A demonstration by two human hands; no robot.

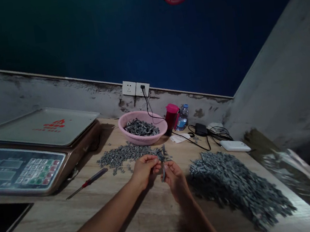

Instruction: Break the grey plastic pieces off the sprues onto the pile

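My left hand (144,171) is closed in a pinch above the middle of the table, its fingertips close to those of my right hand. Between the fingers of my right hand (176,179) is a short grey strip (163,174), one end hanging down. What the left fingertips pinch is too small to make out. Just beyond my hands lies a scatter of small grey pieces (120,155). To the right of my right hand spreads a large heap of grey strips (235,181). Behind the scatter, a pink plastic basket (124,131) holds more grey strips.
A weighing scale (39,127) stands at the left, with a screwdriver (88,183) in front of it. A dark flat device (6,223) lies at the near left. Along the wall are a pink-lidded cup (171,117), a water bottle (183,118), cables and a white power bank (234,146).
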